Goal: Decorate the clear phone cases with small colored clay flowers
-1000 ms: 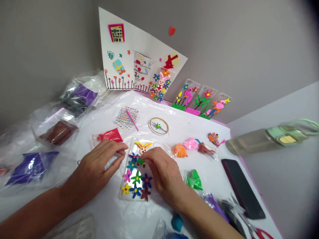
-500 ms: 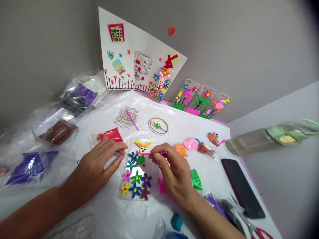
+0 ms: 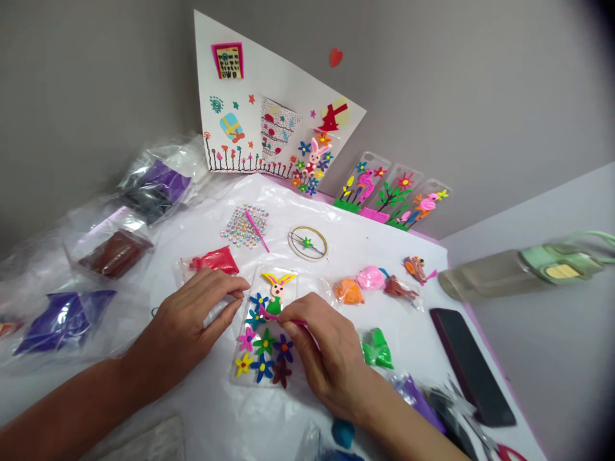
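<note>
A clear phone case [image 3: 292, 282] lies flat on the white-covered table, decorated with several coloured clay flowers and a clay bunny [image 3: 277, 290] with yellow ears and a green body. My right hand [image 3: 331, 349] pinches a thin pink modelling tool [image 3: 270, 315]. The tool's tip is over the bunny's lower part, beside a blue flower; whether it touches the clay I cannot tell. My left hand [image 3: 196, 314] holds nothing, with thumb and fingers apart, close to the case's left edge. Just behind that hand is a bag of red clay [image 3: 218, 260].
Rhinestones [image 3: 240, 224] with a second pink tool [image 3: 257, 232] and a gold ring [image 3: 308, 243] lie farther back. Bagged clay [image 3: 377, 349], a black phone [image 3: 473, 368], scissors [image 3: 475, 426] and a bottle [image 3: 509, 272] are on the right. Decorated cases [image 3: 391, 192] lean against the wall.
My right hand has moved down slightly, bringing the pink tool from the bunny's neck to its lower body, the tool now tilted. My left hand stays nearly still.
</note>
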The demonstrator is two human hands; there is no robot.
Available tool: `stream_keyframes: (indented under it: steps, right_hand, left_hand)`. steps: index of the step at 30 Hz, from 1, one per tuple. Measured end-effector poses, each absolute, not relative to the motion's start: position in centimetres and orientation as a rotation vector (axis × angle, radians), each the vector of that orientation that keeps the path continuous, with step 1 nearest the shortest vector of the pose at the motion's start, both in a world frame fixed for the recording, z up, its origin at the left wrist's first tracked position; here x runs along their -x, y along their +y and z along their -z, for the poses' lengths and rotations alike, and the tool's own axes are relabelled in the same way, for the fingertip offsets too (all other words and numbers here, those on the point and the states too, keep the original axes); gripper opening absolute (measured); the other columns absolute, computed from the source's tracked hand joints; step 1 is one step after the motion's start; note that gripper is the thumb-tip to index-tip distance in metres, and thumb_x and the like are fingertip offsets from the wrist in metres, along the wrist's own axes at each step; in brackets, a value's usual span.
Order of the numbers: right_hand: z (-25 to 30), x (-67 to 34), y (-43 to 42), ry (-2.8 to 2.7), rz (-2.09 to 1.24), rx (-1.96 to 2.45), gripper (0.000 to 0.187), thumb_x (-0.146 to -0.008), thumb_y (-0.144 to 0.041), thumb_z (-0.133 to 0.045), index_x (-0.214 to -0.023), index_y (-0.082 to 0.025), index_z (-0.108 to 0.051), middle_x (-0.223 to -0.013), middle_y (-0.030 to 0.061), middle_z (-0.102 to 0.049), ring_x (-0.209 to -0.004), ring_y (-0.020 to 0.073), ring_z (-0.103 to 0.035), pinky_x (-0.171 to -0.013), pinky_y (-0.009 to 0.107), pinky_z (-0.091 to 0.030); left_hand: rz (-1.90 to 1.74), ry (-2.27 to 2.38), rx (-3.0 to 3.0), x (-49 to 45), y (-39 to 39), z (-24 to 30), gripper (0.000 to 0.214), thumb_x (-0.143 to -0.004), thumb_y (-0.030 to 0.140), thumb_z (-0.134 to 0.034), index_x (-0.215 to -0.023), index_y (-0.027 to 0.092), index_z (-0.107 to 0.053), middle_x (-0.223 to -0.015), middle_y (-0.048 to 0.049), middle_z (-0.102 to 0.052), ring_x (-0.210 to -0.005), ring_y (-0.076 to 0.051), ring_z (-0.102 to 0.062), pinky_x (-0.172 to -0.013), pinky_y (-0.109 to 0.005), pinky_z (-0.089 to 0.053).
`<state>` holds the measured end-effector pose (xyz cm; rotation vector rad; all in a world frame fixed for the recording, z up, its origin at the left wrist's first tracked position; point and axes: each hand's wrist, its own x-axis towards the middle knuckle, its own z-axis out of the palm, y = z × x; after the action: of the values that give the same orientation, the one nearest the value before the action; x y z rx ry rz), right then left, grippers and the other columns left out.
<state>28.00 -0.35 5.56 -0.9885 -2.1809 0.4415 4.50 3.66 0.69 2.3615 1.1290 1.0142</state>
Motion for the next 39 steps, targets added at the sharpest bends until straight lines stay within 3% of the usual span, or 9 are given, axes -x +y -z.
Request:
stream_keyframes:
  steps: [9,15,23,39]
  right_hand:
    - [-6.0,-28.0,-0.3,-2.147,-0.507,1.003,0.016,-0.105,-0.010,-0.044,-0.111,-0.018,-0.057,-0.096,0.0078,-0.068,-0.089,0.0177,-0.063,-0.078,0.029,-0.053]
    - [-6.7,-28.1,0.3,-1.998,-0.734,1.088,0.018,-0.107,-0.012,-0.046,-0.108,-0.018,-0.063,-0.096,0.0043,-0.066,-0.090,0.0128,-0.062,-0.081,0.024,-0.050]
    - [-6.6,-28.2,0.6,-1.883,-0.937,1.173,0.020,-0.110,-0.019,-0.044,-0.104,-0.020,-0.063,-0.098,0.0038,-0.062,-0.089,0.0137,-0.059,-0.081,0.026,-0.048]
    - [-5.8,-28.1,0.8,-1.804,-1.001,1.173,0.020,-0.111,-0.023,-0.044,-0.104,-0.020,-0.062,-0.096,0.0024,-0.059,-0.089,0.0133,-0.057,-0.082,0.026,-0.045]
  left_hand:
    - [-1.015,1.123,-2.366,-4.4,3.6,-0.6,0.013,-0.108,0.024,-0.050,-0.118,0.026,-0.058,-0.108,-0.0016,-0.070,-0.101,-0.020,-0.068,-0.092,-0.033,-0.049]
    - [-1.013,1.114,-2.377,-4.5,3.6,-0.7,0.013,-0.108,0.024,-0.049,-0.119,0.025,-0.057,-0.108,-0.0017,-0.069,-0.102,-0.018,-0.067,-0.093,-0.030,-0.048]
    - [-1.011,1.140,-2.341,-4.4,3.7,-0.6,0.013,-0.106,0.025,-0.052,-0.116,0.027,-0.060,-0.108,-0.0014,-0.071,-0.101,-0.020,-0.069,-0.090,-0.032,-0.050]
    - [-1.009,1.139,-2.316,-4.4,3.7,-0.7,0.015,-0.106,0.025,-0.052,-0.118,0.026,-0.061,-0.108,-0.0011,-0.072,-0.100,-0.020,-0.070,-0.091,-0.032,-0.051]
